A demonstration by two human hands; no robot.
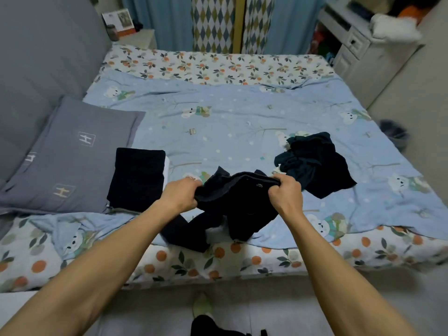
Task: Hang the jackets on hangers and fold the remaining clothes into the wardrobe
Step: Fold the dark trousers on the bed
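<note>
Bed (242,122) lies crosswise before me, with dark trousers (240,204) bunched at its near edge, waistband running left to right between my fists and legs trailing toward me. Folded dark clothes (137,178) sit just left; a crumpled dark garment (315,163) lies right. My left hand (180,194) and right hand (286,192) each clench a waistband end.

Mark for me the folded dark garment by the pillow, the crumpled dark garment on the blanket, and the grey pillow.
folded dark garment (138,177): head view, middle of its top face.
crumpled dark garment (315,163): head view, centre of the heap.
grey pillow (72,161): head view, middle of the cover.
</note>
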